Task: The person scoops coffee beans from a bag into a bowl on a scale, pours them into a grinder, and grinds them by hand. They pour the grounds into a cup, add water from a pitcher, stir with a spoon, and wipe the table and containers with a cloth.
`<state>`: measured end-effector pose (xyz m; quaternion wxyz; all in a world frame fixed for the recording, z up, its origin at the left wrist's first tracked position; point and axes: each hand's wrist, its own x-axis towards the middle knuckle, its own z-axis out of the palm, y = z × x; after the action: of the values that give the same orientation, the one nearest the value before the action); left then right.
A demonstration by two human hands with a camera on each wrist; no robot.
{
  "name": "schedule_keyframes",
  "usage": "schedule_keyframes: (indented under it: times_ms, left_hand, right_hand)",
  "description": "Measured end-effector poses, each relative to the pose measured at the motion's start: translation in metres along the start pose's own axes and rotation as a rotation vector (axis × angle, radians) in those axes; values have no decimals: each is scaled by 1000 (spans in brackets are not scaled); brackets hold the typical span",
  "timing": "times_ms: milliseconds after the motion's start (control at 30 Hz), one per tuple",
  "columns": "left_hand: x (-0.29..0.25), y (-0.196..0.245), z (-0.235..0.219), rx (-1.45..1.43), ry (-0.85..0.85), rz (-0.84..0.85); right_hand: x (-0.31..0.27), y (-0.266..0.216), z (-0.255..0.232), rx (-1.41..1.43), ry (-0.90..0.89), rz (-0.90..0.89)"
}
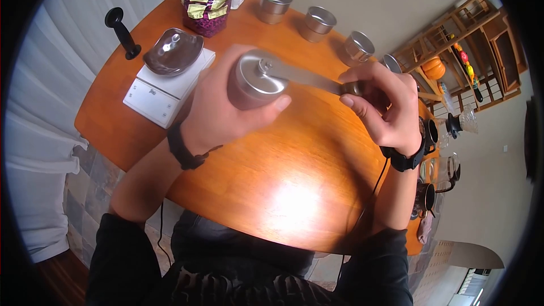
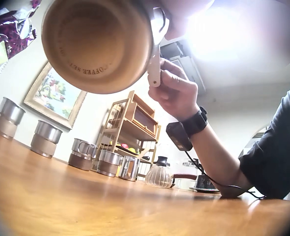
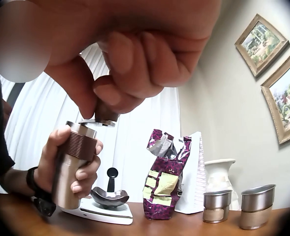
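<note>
My left hand (image 1: pixel 212 105) grips a steel hand coffee grinder (image 1: pixel 258 79) with a brown ribbed band, held above the table. In the right wrist view the grinder body (image 3: pixel 68 179) stands nearly upright, fingers wrapped round it. Its round base (image 2: pixel 95 44) fills the top of the left wrist view. A flat metal crank arm (image 1: pixel 309 78) reaches from the lid towards my right hand (image 1: pixel 396 102). Thumb and fingers of that hand pinch the brown crank knob (image 1: pixel 352 88) at its end. Left of the grinder, a dark shiny dish (image 1: pixel 173 51) sits on a white scale (image 1: pixel 152 101).
A purple coffee bag (image 1: pixel 209 0) stands at the table's back edge, near a black upright tool (image 1: pixel 122 33). Several metal cups (image 1: pixel 321 22) line the far side. Towards the right edge are a glass carafe (image 2: pixel 159 174) and black pots (image 1: pixel 425 197). Cables trail from both wrists.
</note>
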<state>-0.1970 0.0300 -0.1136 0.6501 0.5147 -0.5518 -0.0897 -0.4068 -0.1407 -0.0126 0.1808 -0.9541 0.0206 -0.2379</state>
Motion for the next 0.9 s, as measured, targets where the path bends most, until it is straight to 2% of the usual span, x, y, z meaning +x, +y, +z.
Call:
schedule_keyframes:
  times_ms: [67, 200, 400, 567, 633, 700, 900]
  left_hand:
    - [3, 0, -1, -30, 7, -81]
    - [6, -4, -3, -76, 28, -99]
    - [5, -1, -1, -119, 7, -139]
    - [6, -8, 1, -107, 1, -150]
    - [4, -14, 0, 6, -41, -142]
    - [4, -15, -1, 88, -62, -131]
    - [4, -5, 0, 190, -42, -85]
  right_hand:
    - [0, -4, -1, 5, -13, -25]
    - [1, -14, 1, 58, -33, -107]
    - [-1, -19, -3, 33, -27, -123]
    - [1, -23, 8, 145, -36, -270]
    - [0, -32, 11, 134, -126, -237]
    - [-2, -33, 26, 190, -73, -284]
    - [-1, -39, 20, 145, -64, -340]
